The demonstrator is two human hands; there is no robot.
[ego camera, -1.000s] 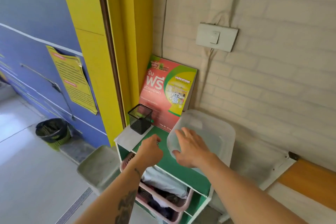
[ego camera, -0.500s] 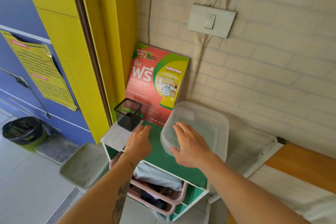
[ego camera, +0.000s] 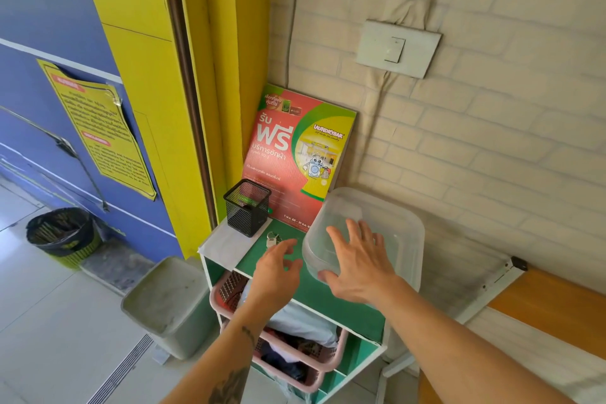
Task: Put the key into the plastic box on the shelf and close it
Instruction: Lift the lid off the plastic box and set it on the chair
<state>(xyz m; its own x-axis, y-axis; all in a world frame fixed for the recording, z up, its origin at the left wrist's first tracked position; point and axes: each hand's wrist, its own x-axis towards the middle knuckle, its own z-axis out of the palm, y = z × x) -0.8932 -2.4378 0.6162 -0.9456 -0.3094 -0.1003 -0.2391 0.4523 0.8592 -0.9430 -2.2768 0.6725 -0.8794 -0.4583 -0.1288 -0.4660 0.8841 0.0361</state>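
Observation:
A small bunch of keys (ego camera: 272,238) lies on the green top of the shelf (ego camera: 295,289), just in front of the black mesh cup. My left hand (ego camera: 277,267) hovers right behind the keys, fingers loosely curled, holding nothing. The clear plastic box (ego camera: 393,226) with its lid on stands at the shelf's right side. My right hand (ego camera: 359,262) rests spread on the box's lid and near corner, thumb against its front edge.
A black mesh pen cup (ego camera: 247,207) stands at the shelf's back left on a white sheet. A red and green poster (ego camera: 298,154) leans on the brick wall. Pink baskets (ego camera: 295,354) fill the shelf below. A grey bin (ego camera: 167,302) sits left of the shelf.
My left hand has drawn back toward me, uncovering the keys on the shelf top. My right hand has spread wider over the box lid. The camera has moved closer.

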